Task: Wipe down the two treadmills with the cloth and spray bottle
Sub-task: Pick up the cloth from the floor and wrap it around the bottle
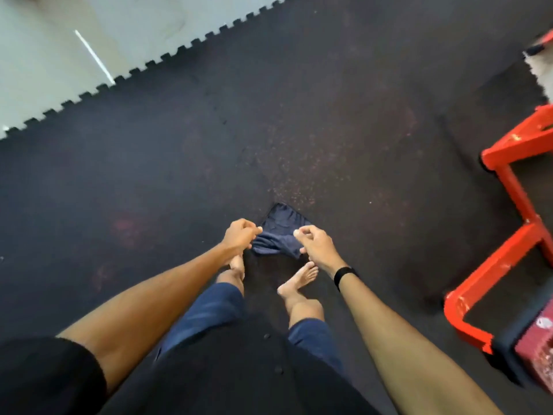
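- At the far left, a pale floor (45, 55) shows beyond the toothed edge of the dark mat (179, 130), and a thin white line crosses it at a slant.
- The mat is made of interlocking tiles, dark with faint reddish specks, and it fills most of what I see below me.
- My left hand (239, 236) is stretched out in front of me, fingers curled tight and pinching the left edge of the cloth (279, 235).
- The cloth is dark blue and hangs in the air between my two hands, above the mat and just ahead of my bare feet (299, 278).
- Its long axis runs roughly left to right, from one hand to the other, bunched into folds along that line; a loose corner points up and away from me, toward the top of the view.
- My right hand (317, 244) grips the right side of the cloth, thumb and fingers curled around the fabric.
- A black band (345, 277) sits on my right wrist.
- Below my arms I see blue shorts (209, 310) and a black shirt.
- At the right edge stands a red metal frame (514, 211), resting on the mat, well apart from the cloth.
- A reddish patterned block (538, 348) sits in the lower right corner, just beside the frame's base.
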